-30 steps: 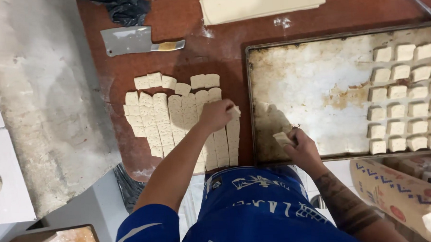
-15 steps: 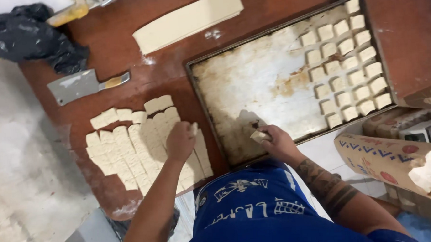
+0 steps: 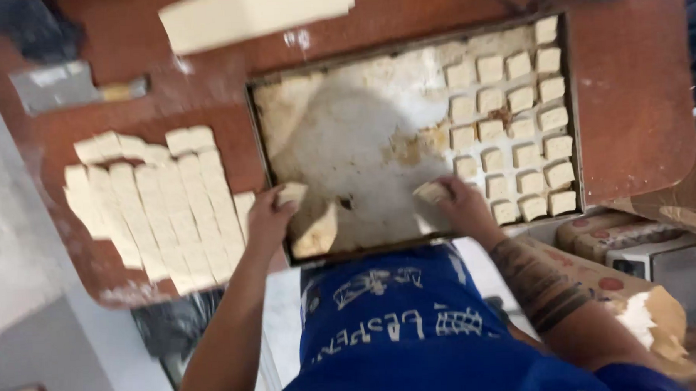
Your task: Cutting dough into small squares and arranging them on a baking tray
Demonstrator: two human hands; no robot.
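My left hand (image 3: 268,217) holds a pale dough piece (image 3: 292,193) at the near left corner of the metal baking tray (image 3: 262,129). Inside the tray, near its front edge, my right hand (image 3: 460,207) grips another dough piece (image 3: 431,192). Rows of square dough pieces (image 3: 515,128) fill the tray's right side. On the red-brown table (image 3: 630,116), left of the tray, lies a block of cut dough strips and squares (image 3: 159,206).
A cleaver (image 3: 70,86) lies at the table's far left. A slab of uncut dough (image 3: 257,14) sits beyond the tray. Cardboard boxes (image 3: 636,278) stand at the lower right, beside my tattooed right arm. A dark bag (image 3: 18,30) is at the top left.
My left hand left the cut dough block with a piece and moved right to the tray's corner. My right hand carried its piece further right inside the tray. The view shifted.
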